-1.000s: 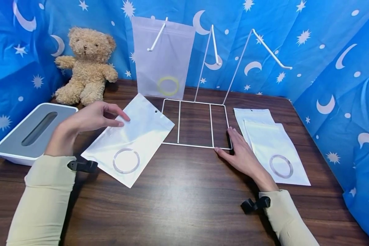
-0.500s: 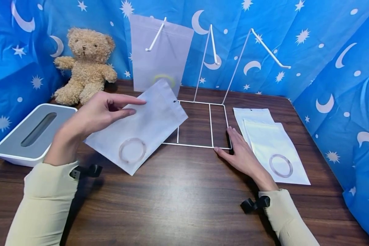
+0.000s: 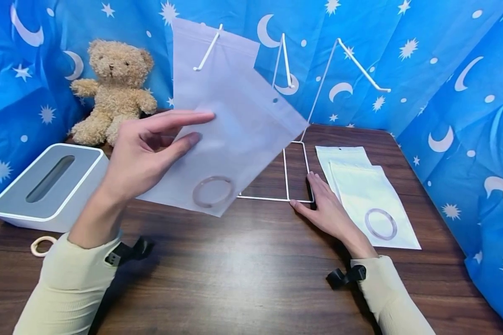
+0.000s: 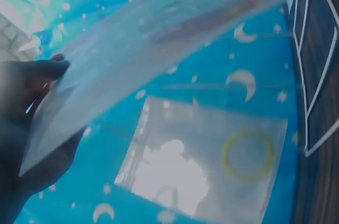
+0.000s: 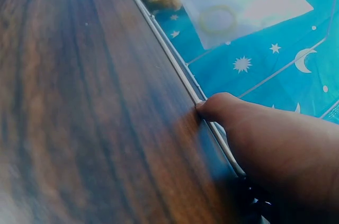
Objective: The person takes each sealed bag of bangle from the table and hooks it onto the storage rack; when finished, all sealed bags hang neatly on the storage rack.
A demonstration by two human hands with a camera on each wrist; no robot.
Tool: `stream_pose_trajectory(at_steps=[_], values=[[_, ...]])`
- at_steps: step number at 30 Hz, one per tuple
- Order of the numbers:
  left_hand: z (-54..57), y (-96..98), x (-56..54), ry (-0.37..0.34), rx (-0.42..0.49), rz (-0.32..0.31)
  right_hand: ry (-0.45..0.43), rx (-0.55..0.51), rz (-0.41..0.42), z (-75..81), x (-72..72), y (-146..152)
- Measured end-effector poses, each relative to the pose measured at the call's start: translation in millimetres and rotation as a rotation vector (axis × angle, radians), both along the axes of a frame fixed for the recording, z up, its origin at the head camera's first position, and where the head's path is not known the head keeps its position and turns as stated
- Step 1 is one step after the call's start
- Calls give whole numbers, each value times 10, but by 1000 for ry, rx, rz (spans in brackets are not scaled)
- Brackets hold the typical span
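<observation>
My left hand [image 3: 144,153] pinches a translucent white zip bag [image 3: 245,135] by its side between thumb and fingers. A pale brownish bangle [image 3: 214,191] shows inside, near the bag's bottom. The bag is raised and tilted, its hole toward the upper right, in front of a white wire rack [image 3: 286,176]. Another zip bag [image 3: 188,79] hangs on the rack's left hook; its yellow bangle [image 4: 249,154] shows in the left wrist view but is covered in the head view. My right hand [image 3: 331,214] rests on the rack's front right base corner, thumb against the front bar.
Two more zip bags [image 3: 354,186] lie overlapping right of the rack, a bangle visible in the upper one. A teddy bear [image 3: 113,88] sits at the back left. A grey-topped tissue box [image 3: 46,181] and a cream ring [image 3: 42,245] are on the left.
My left hand has lifted the bag off the table, up and to the right, in front of the hanging bag. The cream ring has come into view. My right hand stays on the rack.
</observation>
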State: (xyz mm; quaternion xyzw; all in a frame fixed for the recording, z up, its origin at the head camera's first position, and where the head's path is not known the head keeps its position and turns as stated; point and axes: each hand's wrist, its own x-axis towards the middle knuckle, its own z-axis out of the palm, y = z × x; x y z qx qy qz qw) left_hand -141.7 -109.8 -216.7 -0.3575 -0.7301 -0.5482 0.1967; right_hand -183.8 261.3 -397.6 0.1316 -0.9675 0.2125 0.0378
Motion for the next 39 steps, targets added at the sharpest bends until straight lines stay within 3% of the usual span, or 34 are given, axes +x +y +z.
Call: stream_pose_trajectory(at_steps=[4,8,19,28,39], values=[[-21,149,14,-55,147,-69,-6,-8,3,3,5,2],[-60,258,-30,-92,228,-70,-8,-12,4,-4,16,-7],[-117,303,-155,-51,265,-18,-3,0,10,25,-1,-24],[-166,395,-252,-112,338,-19,-7,5,5,23,0,4],[-257,758,-580,-57,361,153,-6,12,-2,15,-1,19]])
